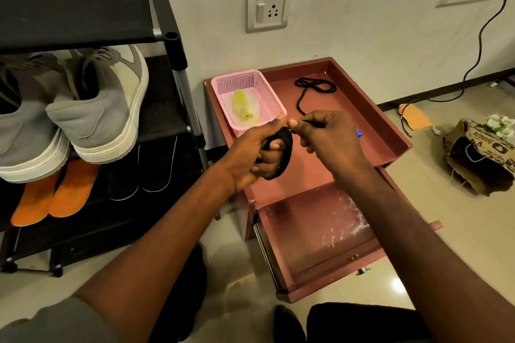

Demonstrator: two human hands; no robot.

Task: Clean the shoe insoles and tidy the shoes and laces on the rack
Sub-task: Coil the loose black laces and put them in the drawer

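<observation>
Two hands: both are working a black lace above the maroon cabinet top, close together, thumbs nearly touching.
Left hand: its fingers are curling round a wound black lace coil, gripping it in the palm.
Right hand: thumb and forefinger are pinching the free end of the same lace at the top of the coil; the remaining fingers are folding loosely beneath.
Open drawer: it is standing pulled out below the hands, showing pale scuff marks on its floor.
Cabinet top: it is forming a shallow walled tray directly under both hands.
Second black lace: it is lying loose on the cabinet top beyond the hands, looped at its far end, well apart from the coil.
Pink basket: it is sitting at the left rear corner of the cabinet top, holding a yellow cloth on a white liner.
Shoe rack: it is standing to the left of the cabinet, against the wall.
Grey shoes: one pair is resting on the middle shelf, heels toward the camera.
Orange insoles: two are lying side by side on the lower shelf.
Black insoles: two are lying just beside the orange pair, on the same shelf.
Paper bag: it is lying on the floor to the far right.
</observation>
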